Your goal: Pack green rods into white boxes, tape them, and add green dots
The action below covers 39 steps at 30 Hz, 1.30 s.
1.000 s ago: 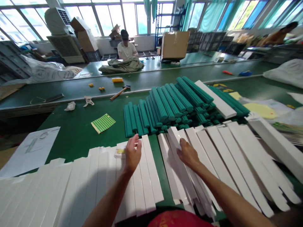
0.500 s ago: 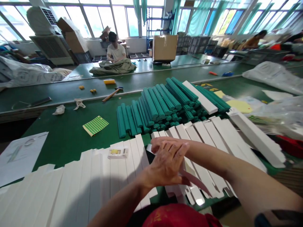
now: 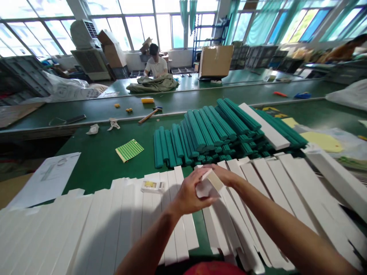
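A long white cardboard box (image 3: pixel 213 182) is held tilted in front of me, its near end facing me. My left hand (image 3: pixel 187 193) wraps round its left side, thumb below and fingers above. My right hand (image 3: pixel 222 175) grips it from the far right side, with most of its fingers hidden behind the box. Under and beside my hands lie more long white boxes (image 3: pixel 259 191) on the right and a row of flat-lying white boxes (image 3: pixel 114 214) on the left.
Ribbed green rods (image 3: pixel 212 126) are piled beyond my hands. On the left boxes sits a small tape dispenser (image 3: pixel 153 186). A green sticker sheet (image 3: pixel 129 150), a hammer (image 3: pixel 149 114) and a printed paper (image 3: pixel 47 177) lie farther off. A co-worker (image 3: pixel 156 65) sits across the tables.
My forearms were crossed with the left hand spread over the right; now they are apart, both hands round a white box end. The view has turned left.
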{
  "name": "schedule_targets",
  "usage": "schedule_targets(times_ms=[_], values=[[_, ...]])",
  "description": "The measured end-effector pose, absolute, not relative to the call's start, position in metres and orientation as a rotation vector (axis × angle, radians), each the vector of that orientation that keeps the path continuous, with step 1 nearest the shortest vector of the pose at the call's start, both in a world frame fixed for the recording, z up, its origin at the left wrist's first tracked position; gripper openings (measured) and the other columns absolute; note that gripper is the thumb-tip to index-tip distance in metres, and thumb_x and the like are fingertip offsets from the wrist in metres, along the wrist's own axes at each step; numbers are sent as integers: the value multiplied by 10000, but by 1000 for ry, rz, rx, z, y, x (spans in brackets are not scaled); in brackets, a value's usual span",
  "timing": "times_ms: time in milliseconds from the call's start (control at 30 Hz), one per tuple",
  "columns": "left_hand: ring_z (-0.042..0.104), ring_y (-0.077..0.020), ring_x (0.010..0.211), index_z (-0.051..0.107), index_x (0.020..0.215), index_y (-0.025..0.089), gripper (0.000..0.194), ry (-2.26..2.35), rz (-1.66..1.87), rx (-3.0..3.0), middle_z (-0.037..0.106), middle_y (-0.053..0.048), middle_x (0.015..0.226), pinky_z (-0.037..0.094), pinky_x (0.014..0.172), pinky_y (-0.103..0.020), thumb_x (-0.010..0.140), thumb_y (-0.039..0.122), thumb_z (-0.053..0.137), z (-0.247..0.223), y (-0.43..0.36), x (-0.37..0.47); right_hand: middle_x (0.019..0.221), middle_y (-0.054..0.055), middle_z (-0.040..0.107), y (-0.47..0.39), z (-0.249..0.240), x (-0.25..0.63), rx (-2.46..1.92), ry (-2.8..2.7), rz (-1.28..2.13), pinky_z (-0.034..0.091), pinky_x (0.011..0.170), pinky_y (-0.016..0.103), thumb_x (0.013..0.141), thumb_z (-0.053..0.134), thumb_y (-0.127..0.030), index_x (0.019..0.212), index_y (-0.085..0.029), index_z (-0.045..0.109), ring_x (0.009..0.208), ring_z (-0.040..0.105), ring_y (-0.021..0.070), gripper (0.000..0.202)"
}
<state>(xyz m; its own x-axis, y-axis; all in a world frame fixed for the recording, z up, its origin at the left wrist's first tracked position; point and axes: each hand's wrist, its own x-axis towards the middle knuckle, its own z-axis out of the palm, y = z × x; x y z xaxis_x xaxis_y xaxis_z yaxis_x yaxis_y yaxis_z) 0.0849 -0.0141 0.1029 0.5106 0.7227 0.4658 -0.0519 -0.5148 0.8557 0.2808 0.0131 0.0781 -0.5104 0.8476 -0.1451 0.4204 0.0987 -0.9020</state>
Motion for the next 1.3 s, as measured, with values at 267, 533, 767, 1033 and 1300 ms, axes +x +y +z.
schedule_targets(times_ms=[267, 533, 767, 1033, 1300], values=[[668, -311, 1010, 678, 1133, 132, 634, 348, 684, 1089, 709, -133, 1091, 519, 887, -383, 571, 365, 858, 89, 29, 57, 1448, 121, 427, -17, 59, 275, -828, -1702, 1671, 315, 1112, 450, 725, 743, -331, 1449, -184, 380, 1317, 419, 289, 823], [687, -270, 947, 574, 1256, 164, 734, 715, 919, 1193, 702, -126, 1079, 560, 825, -383, 659, 540, 778, 92, 8, 76, 871, 71, 698, -39, 44, 230, -1329, -1456, 1252, 531, 727, 353, 748, 692, -373, 941, -148, 646, 791, 645, 235, 300], [643, -257, 1035, 363, 1403, 159, 963, 1459, 1504, 1229, 579, -183, 1273, 557, 813, -353, 597, 386, 839, 83, -19, 106, 882, 124, 691, -48, 13, 199, -1352, -1773, 224, 553, 704, 385, 880, 460, -328, 1014, -183, 609, 831, 664, 262, 247], [663, -185, 819, 540, 1210, 146, 592, 1372, 1512, 1261, 691, -65, 959, 550, 725, -282, 700, 354, 759, 92, -6, 78, 1409, 188, 493, 14, 66, 265, -1385, -2080, -178, 326, 1082, 539, 868, 561, -299, 1428, -154, 371, 1316, 439, 312, 609], [689, -230, 854, 541, 1187, 143, 612, 1416, 1495, 1473, 702, -98, 960, 570, 730, -335, 659, 349, 770, 80, -9, 88, 1401, 178, 512, 112, 105, 264, -1598, -2530, -557, 73, 1090, 670, 863, 562, -162, 1213, -211, 621, 1346, 397, 342, 358]])
